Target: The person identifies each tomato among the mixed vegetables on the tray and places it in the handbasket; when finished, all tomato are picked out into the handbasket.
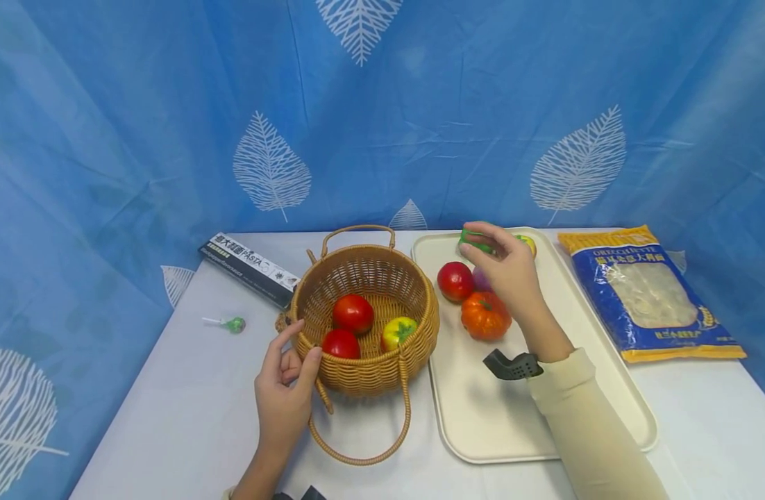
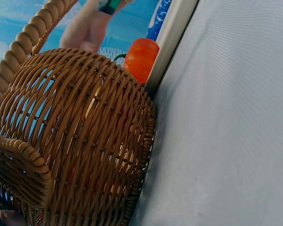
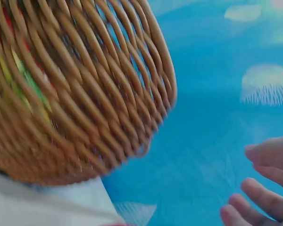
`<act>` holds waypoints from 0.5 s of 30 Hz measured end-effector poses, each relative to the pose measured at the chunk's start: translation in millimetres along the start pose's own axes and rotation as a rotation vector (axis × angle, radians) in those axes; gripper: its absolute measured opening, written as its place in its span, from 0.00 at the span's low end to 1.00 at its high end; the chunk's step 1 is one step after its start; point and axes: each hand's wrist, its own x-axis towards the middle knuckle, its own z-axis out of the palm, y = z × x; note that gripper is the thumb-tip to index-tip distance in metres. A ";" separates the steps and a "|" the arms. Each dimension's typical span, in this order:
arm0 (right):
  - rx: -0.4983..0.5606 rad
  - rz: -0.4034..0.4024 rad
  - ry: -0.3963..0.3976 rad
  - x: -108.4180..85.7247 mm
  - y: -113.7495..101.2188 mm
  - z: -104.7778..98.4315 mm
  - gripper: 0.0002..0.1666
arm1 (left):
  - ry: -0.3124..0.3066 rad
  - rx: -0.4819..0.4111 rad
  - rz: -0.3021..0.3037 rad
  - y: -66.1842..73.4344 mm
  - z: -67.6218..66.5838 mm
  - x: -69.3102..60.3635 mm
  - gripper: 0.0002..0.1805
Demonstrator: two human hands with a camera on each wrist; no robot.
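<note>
The wicker basket (image 1: 370, 371) holds two red tomatoes (image 1: 353, 313) and a yellow-green tomato (image 1: 398, 333). My left hand (image 1: 285, 396) touches its front-left rim with thumb and index fingertips apart; a fingertip shows beside the basket (image 2: 85, 136) in the left wrist view. Over the tray's far part is my right hand (image 1: 510, 274), its fingers loosely bent beside a green item (image 1: 477, 241), whose contact with them I cannot tell. The right wrist view shows fingers (image 3: 259, 202) holding nothing, away from the basket (image 3: 80, 89).
The cream tray (image 1: 495, 430) bears a red fruit (image 1: 455, 281), an orange pumpkin (image 1: 486, 316), a partly hidden purple item and a yellow-green one. A blue pasta bag (image 1: 651, 295) lies right. A pasta box (image 1: 248, 269) and green lollipop (image 1: 235, 325) lie left. The basket's front handle (image 1: 357, 461) hangs down.
</note>
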 end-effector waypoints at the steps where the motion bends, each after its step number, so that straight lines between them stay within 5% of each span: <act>1: -0.019 0.020 -0.021 1.1 3.2 -2.6 0.25 | 0.000 0.001 -0.005 0.2 -0.1 -0.2 0.29; 7: -0.109 0.100 -0.149 6.7 24.5 -9.3 0.29 | -0.002 0.016 -0.026 -0.1 -0.7 -1.2 0.29; 15: -0.313 0.067 -0.264 14.5 43.5 -9.4 0.27 | 0.001 0.008 -0.013 1.8 -0.5 -0.2 0.29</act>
